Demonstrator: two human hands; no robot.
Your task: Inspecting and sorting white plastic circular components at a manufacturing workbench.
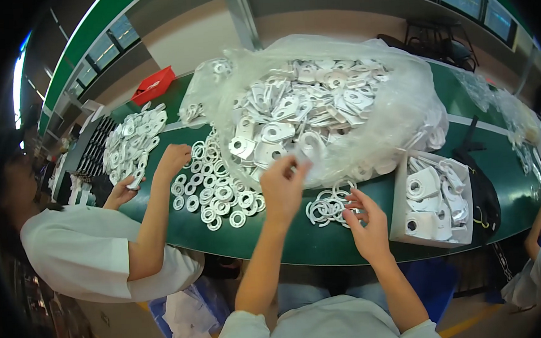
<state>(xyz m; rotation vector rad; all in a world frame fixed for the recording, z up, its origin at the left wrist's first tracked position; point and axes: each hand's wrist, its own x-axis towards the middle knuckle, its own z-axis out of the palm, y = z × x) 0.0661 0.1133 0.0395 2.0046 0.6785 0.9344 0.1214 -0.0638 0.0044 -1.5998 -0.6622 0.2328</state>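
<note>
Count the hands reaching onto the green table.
4. The wearer's left hand at the clear bag, right hand on loose rings; a co-worker's two hands at left. Others may be hidden.

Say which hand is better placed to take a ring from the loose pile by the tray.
Right. The right hand already rests its fingertips on the loose ring pile beside the tray. The left hand is raised at the plastic bag, pinching a white part.

left hand (282, 184) raised, fingers pinched; right hand (366, 222) lower, fingers curled
</note>
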